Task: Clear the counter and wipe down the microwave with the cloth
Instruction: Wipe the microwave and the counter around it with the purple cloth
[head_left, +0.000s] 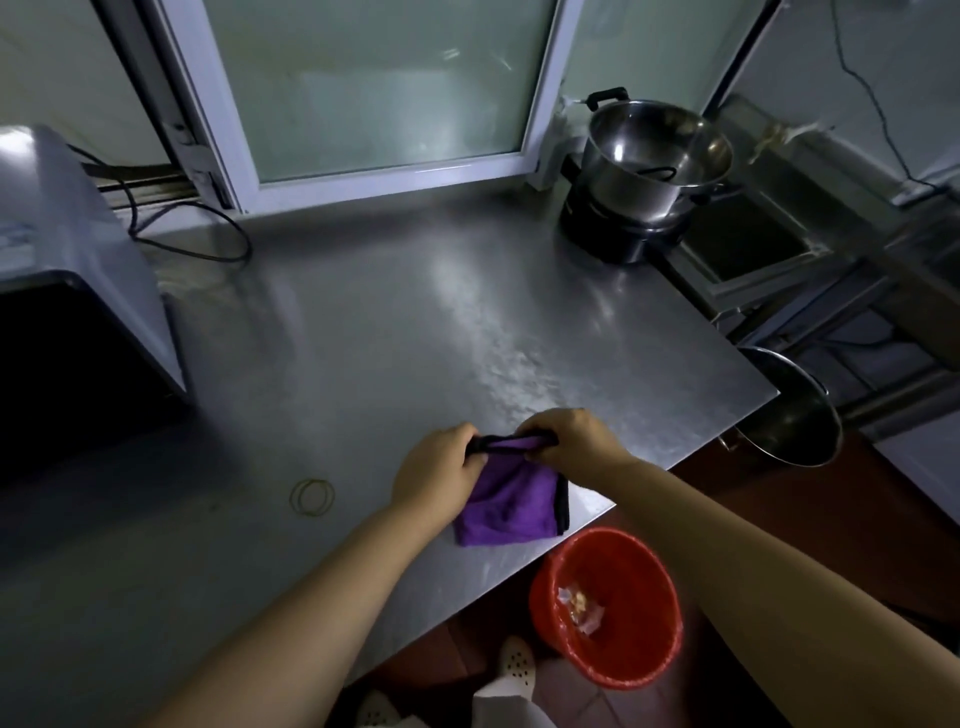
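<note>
Where the counter (363, 322) meets its left edge, sits the microwave (78, 270), grey-cased, dark door facing the near side, a black cable (208, 239) looping behind toward the window (374, 88). Further right, close to the near edge, lies a thin rubber band (311, 497), flat and apart from everything else. Just right of that, near the counter's near right corner, hangs and rests the purple cloth (506, 506), black-trimmed: top hem stretched roughly left to right between both hands, body drooping toward the near edge, lower part lying on the steel. Left hand (436, 475) comes in from the lower left, forearm angled up and right, fingers curled and clamped on the left end of the hem. Right hand (571, 439) reaches in from the lower right, knuckles up, fingers pinched together on the right end. Below the counter edge stands a red bucket (605, 605) on the floor with scraps inside. At the far right corner sits a steel pot (649, 156) on a black burner (618, 234). Off the right edge, lower down, shows a steel basin (795, 415).
</note>
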